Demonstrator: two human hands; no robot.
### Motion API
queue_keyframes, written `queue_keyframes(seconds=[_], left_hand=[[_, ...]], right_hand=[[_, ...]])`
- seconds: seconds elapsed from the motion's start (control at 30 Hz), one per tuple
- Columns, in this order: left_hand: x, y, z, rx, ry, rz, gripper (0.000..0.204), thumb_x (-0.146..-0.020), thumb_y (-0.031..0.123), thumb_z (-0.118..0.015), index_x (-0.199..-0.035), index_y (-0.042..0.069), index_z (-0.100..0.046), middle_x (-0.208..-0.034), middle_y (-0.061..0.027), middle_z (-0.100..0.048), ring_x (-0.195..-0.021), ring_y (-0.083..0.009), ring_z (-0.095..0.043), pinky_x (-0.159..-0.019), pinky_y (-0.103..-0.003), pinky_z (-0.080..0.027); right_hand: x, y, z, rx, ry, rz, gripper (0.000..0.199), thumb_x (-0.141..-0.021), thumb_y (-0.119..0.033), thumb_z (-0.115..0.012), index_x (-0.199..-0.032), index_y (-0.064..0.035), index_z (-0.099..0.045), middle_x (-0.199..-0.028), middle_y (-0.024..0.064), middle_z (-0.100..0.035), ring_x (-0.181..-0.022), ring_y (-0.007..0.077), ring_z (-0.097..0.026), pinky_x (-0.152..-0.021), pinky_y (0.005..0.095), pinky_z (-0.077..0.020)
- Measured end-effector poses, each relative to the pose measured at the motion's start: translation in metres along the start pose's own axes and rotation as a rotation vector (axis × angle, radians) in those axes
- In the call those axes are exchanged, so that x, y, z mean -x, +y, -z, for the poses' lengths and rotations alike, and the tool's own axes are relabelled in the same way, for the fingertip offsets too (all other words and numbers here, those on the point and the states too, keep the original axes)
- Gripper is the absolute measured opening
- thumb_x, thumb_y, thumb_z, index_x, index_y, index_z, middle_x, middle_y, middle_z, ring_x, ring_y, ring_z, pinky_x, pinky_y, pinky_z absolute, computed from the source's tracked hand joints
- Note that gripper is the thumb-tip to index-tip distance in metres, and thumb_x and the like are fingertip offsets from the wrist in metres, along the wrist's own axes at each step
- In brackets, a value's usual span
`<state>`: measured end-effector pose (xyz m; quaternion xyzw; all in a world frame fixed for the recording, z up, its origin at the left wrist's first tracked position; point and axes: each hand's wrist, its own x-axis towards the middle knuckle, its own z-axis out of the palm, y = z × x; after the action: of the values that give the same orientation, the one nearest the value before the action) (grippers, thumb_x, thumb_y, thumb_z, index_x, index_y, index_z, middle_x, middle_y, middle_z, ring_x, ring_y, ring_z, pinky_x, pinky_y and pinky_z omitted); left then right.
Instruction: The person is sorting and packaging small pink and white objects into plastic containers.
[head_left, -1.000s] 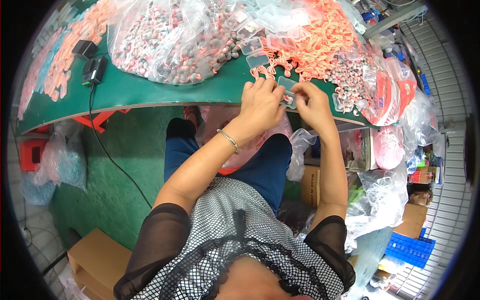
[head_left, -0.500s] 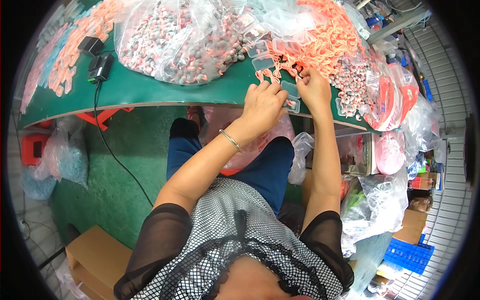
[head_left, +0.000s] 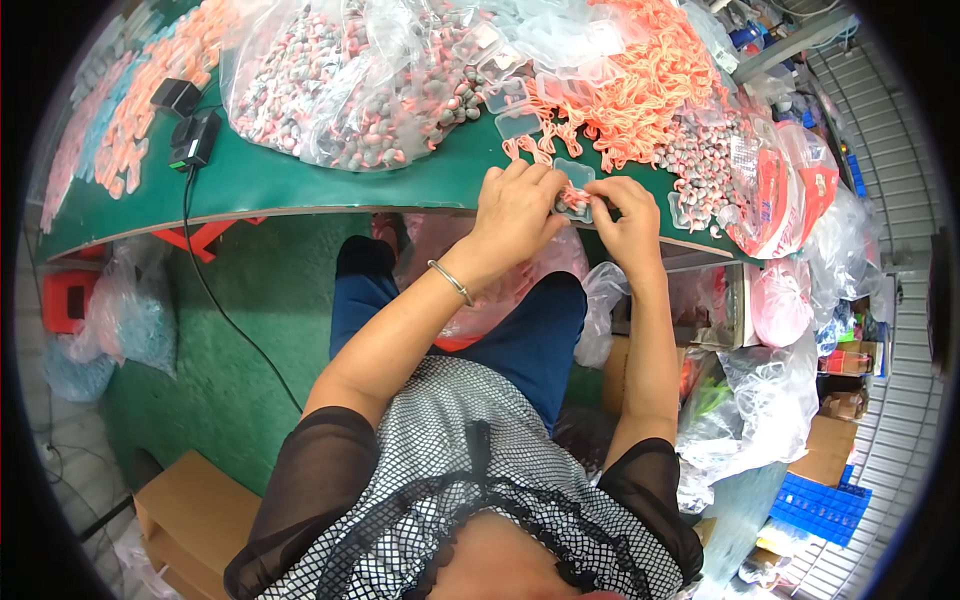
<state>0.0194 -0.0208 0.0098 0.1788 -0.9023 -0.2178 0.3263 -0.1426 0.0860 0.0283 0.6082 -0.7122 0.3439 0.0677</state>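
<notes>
A small clear plastic box (head_left: 575, 172) with its lid raised sits at the table's front edge. Its tray holds a little orange cord bundle (head_left: 574, 197) and small grey-and-pink pieces. My left hand (head_left: 515, 212) is closed against the box's left side, its fingers partly hiding it. From the right, my right hand (head_left: 630, 215) pinches the cord bundle at the box. Short orange cord loops (head_left: 530, 149) lie just beyond my left fingers. Behind them are more open clear boxes (head_left: 516, 122) and a large heap of orange cords (head_left: 650, 85).
A big clear bag (head_left: 350, 90) of grey-and-pink balls lies on the green table (head_left: 290, 185), with loose balls (head_left: 695, 165) at the right. Black adapters (head_left: 193, 138) with a cable and rows of orange strips (head_left: 150, 110) are at the left. A cardboard box (head_left: 200, 510) stands on the floor.
My right hand has come down from the orange cord heap to the small box, bringing a cord bundle to it. My left hand has stayed beside the box.
</notes>
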Motion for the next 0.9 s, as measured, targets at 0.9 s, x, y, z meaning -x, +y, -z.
queue_keyframes(seconds=[0.9], left_hand=[[0.001, 0.000, 0.002, 0.059, 0.009, 0.023, 0.064, -0.067, 0.020, -0.081, -0.124, 0.009, -0.054, -0.099, -0.0029, -0.064, -0.093, -0.0234, -0.058, -0.075, -0.039, -0.040]], right_hand=[[-0.009, 0.002, 0.003, -0.144, 0.041, -0.064, 0.015, -0.079, 0.001, -0.069, -0.093, -0.0007, -0.065, -0.086, 0.0118, -0.064, -0.074, 0.0236, -0.063, -0.068, 0.0314, -0.0504]])
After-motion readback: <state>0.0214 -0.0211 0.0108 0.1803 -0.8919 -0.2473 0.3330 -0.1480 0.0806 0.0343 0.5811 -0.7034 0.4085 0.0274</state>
